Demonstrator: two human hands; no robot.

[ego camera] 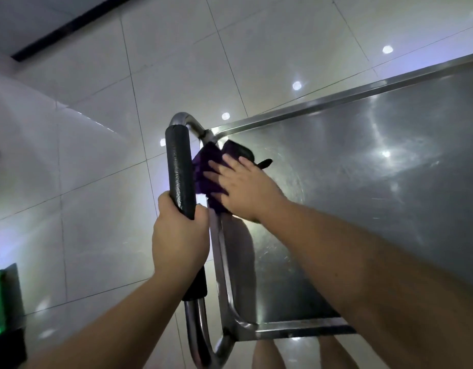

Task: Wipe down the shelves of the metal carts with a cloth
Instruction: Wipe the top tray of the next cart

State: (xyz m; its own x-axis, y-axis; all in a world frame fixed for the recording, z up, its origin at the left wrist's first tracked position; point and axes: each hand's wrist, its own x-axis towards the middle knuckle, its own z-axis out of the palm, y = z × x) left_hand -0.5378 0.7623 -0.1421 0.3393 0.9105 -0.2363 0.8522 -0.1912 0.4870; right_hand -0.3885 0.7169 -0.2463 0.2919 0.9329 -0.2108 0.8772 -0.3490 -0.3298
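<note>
The right hand (240, 187) lies flat, fingers spread, pressing the purple cloth (206, 171) into the shelf (363, 182) corner beside the rail; the left hand (179, 235) wraps the padded handle (179, 171), steadying the cart. The cloth bunches over the rail, so it could snag or slip off the edge under a hard push. A dark shape beyond the fingertips may be reflection; lower shelves are hidden, and glare masks any remaining grime.
</note>
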